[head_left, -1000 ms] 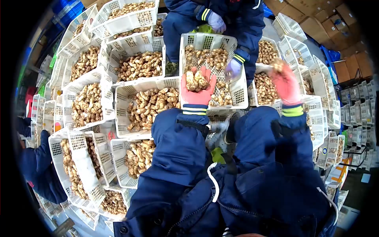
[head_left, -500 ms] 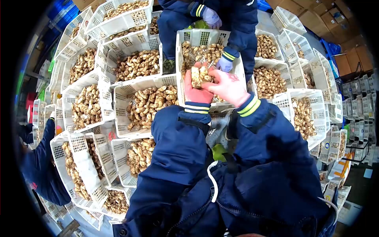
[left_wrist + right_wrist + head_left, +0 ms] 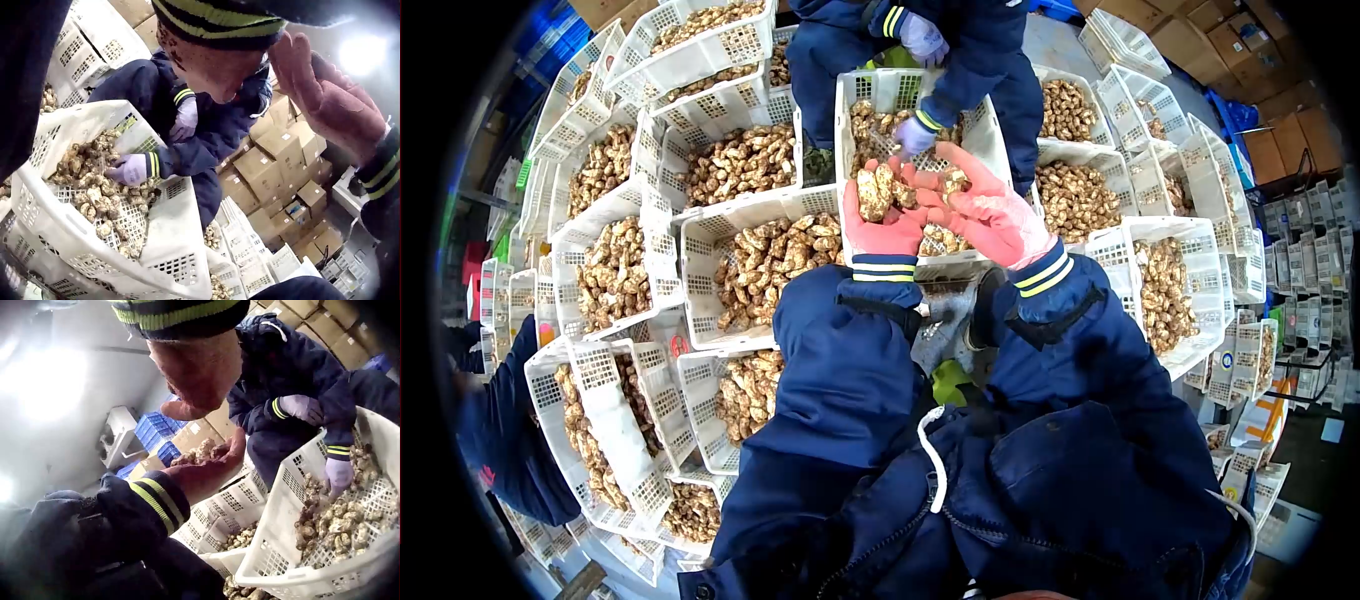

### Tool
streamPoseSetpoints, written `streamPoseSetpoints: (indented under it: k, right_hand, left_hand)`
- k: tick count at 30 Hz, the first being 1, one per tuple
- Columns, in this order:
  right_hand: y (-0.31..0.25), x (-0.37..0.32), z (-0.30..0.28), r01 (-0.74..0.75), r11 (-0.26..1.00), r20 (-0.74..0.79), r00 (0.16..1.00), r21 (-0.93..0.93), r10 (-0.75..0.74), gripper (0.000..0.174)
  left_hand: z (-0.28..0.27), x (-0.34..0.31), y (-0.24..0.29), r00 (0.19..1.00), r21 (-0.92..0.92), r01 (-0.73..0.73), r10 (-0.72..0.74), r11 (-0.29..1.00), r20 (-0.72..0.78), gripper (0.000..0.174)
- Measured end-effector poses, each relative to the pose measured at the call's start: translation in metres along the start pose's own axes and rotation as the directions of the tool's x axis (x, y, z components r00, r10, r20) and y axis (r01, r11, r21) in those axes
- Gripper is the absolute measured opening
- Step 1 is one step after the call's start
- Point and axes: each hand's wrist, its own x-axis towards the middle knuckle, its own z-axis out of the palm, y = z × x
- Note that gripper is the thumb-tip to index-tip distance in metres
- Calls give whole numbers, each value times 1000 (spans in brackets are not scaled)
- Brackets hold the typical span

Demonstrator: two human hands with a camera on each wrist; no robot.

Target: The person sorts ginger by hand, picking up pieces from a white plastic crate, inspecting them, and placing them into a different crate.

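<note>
Head view: white crates [image 3: 730, 250] heaped with mushrooms [image 3: 775, 255] fill the field from 7 o'clock round to 3 o'clock, and brown cardboard boxes [image 3: 1240, 50] are stacked at 1 o'clock. A second worker [image 3: 990, 60] in a dark blue jacket sits at 12 o'clock, opposite the wearer. Between the two stands the middle crate [image 3: 870, 88], just above centre, partly filled. The worker's purple glove [image 3: 915, 135] reaches down into it. A further blue sleeve [image 3: 500, 440] shows at 8 o'clock. Both of the wearer's hands, in pink gloves, are raised over the near edge of the middle crate. The left hand [image 3: 880, 215] lies palm up, its fingers straight and only lightly cupped. It carries a small pile of mushrooms [image 3: 873, 192] on the palm and closes on nothing. The right hand [image 3: 990, 215] stands just beside it at 3 o'clock, with fingers straight and spread toward 10 o'clock. Its fingertips touch those of the left hand. One loose mushroom [image 3: 950, 183] lies against the spread fingers. Left wrist view: the right hand [image 3: 331, 100] appears flat from behind. Right wrist view: the pile [image 3: 200, 453] rests on the upturned left palm.
</note>
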Motion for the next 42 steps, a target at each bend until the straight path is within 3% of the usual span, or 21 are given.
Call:
streamPoseSetpoints:
  k: [4,6,7,8,9,10,12,14,15,16,17,18,20,22,26,28,29,32,34,36,42]
  right_hand:
    - [-21,-14,15,-21,984,-71,997,-177,8,51]
    - [-43,-33,19,35,774,-205,956,-632,-211,48]
    - [-51,-49,-2,181,702,-183,894,-689,-410,41]
    - [-73,-68,-18,377,852,-184,868,-363,-462,40]
    - [-116,-116,-56,692,719,-326,665,-68,-671,45]
    - [-142,-159,-141,654,563,-209,726,505,-655,51]
    - [-143,-188,-117,875,476,-605,427,90,-672,51]
    - [-130,-197,-149,671,740,-444,675,39,-589,53]
    - [-122,-175,-160,595,770,-680,468,-230,-565,50]
    - [-96,-125,-94,452,824,-691,474,-341,-546,48]
    - [-80,-97,-57,152,869,-617,648,-471,-448,44]
    - [-72,-72,-54,40,865,-379,888,-501,-261,41]
    - [-35,-18,-8,-160,749,-427,887,-643,-177,30]
    - [-14,20,23,-288,548,-341,940,-785,7,26]
    - [-3,35,15,-302,575,-326,943,-760,64,25]
    - [-4,28,0,-178,825,-305,952,-537,7,28]
    - [-6,25,-11,-153,881,-266,964,-447,33,30]
    - [-9,15,-26,-97,995,-130,987,-27,93,35]
    - [-10,10,-22,-71,997,-107,992,-4,71,37]
    - [-8,8,-15,-50,998,-79,995,26,52,39]
    - [-6,7,-13,120,989,51,992,-88,-116,46]
  left_hand:
    - [-1,5,-3,999,-9,-31,30,999,-36,40]
    - [5,1,-2,999,-110,41,-43,993,-12,39]
    - [8,0,-2,998,-131,58,-62,990,-24,40]
    - [10,0,-2,998,-135,56,-60,989,-25,40]
    - [11,-2,-2,996,-130,88,-89,988,-2,41]
    - [13,-2,-3,993,-119,121,-119,985,25,41]
    - [15,-1,-6,986,-129,163,-157,978,60,43]
    - [22,-4,-10,982,-120,189,-187,975,25,43]
    - [22,-6,-10,982,-108,188,-184,976,43,43]
    - [20,-5,-11,980,-84,196,-192,977,57,43]
    - [17,-6,-10,980,-72,194,-189,978,68,43]
    - [16,-6,-10,979,-60,191,-186,980,83,43]
    - [11,-4,-12,980,-3,173,-171,985,105,43]
    - [4,-3,-10,954,80,213,-225,974,198,43]
    - [-13,6,-5,978,120,113,-131,986,161,42]
    - [-3,-1,-5,989,43,111,-115,993,98,40]
    - [-3,0,-5,996,5,82,-82,997,-37,38]
    - [-11,4,-2,992,-63,108,-112,992,-59,35]
    - [-12,4,-1,993,-78,117,-119,990,-12,34]
    - [-8,3,-3,988,-46,88,-93,995,-127,34]
    - [-10,3,-2,989,-62,102,-108,993,-101,33]
